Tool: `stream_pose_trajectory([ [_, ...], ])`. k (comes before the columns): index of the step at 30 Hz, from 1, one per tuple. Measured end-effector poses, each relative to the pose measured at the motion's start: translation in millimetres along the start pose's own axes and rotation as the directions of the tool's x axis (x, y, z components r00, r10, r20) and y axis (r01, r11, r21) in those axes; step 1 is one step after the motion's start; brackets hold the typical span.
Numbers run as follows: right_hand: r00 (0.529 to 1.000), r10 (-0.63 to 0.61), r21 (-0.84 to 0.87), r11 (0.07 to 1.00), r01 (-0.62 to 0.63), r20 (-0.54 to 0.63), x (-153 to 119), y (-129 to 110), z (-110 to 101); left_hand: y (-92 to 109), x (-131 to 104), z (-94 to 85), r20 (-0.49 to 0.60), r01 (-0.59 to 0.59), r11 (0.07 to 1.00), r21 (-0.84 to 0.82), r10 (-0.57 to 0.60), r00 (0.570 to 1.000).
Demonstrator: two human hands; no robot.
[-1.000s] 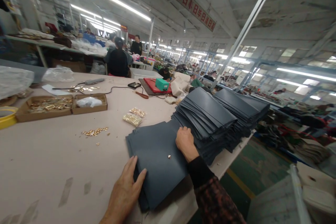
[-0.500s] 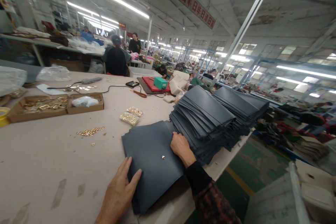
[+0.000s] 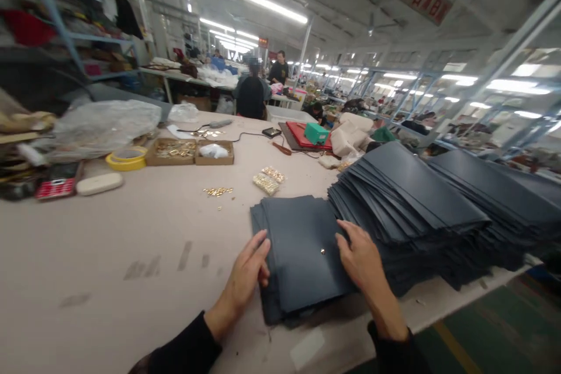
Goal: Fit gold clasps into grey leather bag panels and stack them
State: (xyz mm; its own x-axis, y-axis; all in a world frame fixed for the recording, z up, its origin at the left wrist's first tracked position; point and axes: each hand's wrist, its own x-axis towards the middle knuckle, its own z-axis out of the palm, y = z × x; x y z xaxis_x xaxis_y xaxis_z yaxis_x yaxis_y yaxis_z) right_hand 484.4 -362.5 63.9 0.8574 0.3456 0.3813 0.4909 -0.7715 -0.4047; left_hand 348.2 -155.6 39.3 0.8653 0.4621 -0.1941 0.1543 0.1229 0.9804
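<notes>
Hours are read from the middle of the view, on a pale worktable (image 3: 131, 239). At 9 o'clock, far out, lies one white oblong case (image 3: 100, 184); nearer in is yellow tape (image 3: 127, 158), one roll or two stacked, I cannot tell. Also at 9 are two cardboard boxes (image 3: 214, 159) side by side: the left full of metal bits, the right holding one white bag. Between 8 and 9 is one loose heap of gold pieces (image 3: 218, 191), too small to count. One person (image 3: 252, 96) sits beyond the table at 11. Just below the middle lie two clear packets (image 3: 266, 184) of gold bits. Between 5 and 6 sits one low stack of dark sheets (image 3: 298, 269), slightly fanned, with one shiny metal piece (image 3: 323, 252) on its top sheet. At 2 is one teal box (image 3: 316, 134). At 3 stand at least two taller dark piles (image 3: 421, 187).

The left hand (image 3: 246, 274), at 7, has loosely bent, unclenched fingers at the low stack's left edge. The right hand (image 3: 362, 252), at 4, has thumb and forefinger parted over its right edge, relaxed; whether the tips press down I cannot tell.
</notes>
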Motion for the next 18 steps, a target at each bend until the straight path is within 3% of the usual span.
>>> stream_pose_trajectory([
  [1,0.998,-0.037,0.094,0.995,0.042,-0.051,-11,-11,-3,6,-6,-4.2,0.031,0.069,0.983,-0.17,-0.065,0.997],
  [3,0.991,-0.135,0.297,0.946,0.13,-0.006,-34,-41,-7,17,-17,-11.0,0.075,0.139,0.885,-0.444,-0.118,0.99],
  [7,0.912,-0.371,0.55,0.805,0.221,0.177,-70,-109,3,33,-36,-20.5,0.089,0.179,0.747,-0.64,-0.159,0.983],
  [10,0.877,-0.461,0.531,0.781,0.328,0.136,-83,-143,23,39,-49,-30.5,0.098,0.194,0.702,-0.685,-0.174,0.98],
  [13,0.829,-0.558,0.478,0.739,0.475,0.039,-92,-159,49,33,-62,-50.2,0.108,0.194,0.663,-0.723,-0.169,0.98],
  [16,0.779,-0.622,0.357,0.712,0.604,-0.077,-98,-169,81,5,-62,-82.0,0.13,0.204,0.626,-0.753,-0.162,0.978],
  [18,0.76,-0.644,0.253,0.724,0.642,-0.088,-102,-178,102,-18,-55,-106.5,0.181,0.213,0.611,-0.762,-0.114,0.977],
])
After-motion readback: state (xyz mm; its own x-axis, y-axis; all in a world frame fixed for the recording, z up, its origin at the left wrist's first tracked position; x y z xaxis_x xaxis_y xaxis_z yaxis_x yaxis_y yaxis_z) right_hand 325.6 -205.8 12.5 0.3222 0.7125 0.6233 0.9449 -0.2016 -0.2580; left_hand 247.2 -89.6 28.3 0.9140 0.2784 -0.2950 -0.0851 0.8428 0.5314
